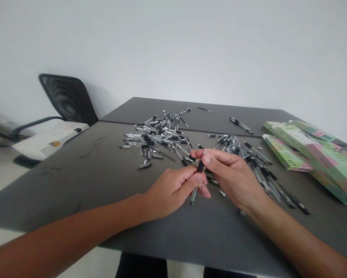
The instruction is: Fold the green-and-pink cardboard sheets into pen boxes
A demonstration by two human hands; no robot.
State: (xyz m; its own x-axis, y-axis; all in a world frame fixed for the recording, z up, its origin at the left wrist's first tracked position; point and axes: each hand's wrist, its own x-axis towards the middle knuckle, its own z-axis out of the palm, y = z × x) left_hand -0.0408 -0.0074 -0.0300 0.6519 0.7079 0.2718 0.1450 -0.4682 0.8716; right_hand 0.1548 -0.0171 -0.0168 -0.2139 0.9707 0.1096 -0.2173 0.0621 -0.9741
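My left hand point(176, 187) is closed around a clear pen point(200, 166) with a black grip, tilted so its lower end sticks out below my fingers. With thumb and forefinger, my right hand point(234, 172) pinches the pen's upper end, where a small silvery tip shows; the fingers hide part of it. Behind my hands lies a loose heap of pens and pen parts point(153, 135), clear barrels with black pieces. Another pile of pens point(258, 168) spreads behind and beside my right hand. A small silver cone tip point(222, 193) rests on the table near my right wrist.
Green and pink boxes point(295, 154) are stacked on the right of the dark table point(75, 185). A few pens point(241, 125) lie farther back. At the left stand a black mesh chair point(67, 96) and a white box-like object point(51, 139). A white wall rises behind.
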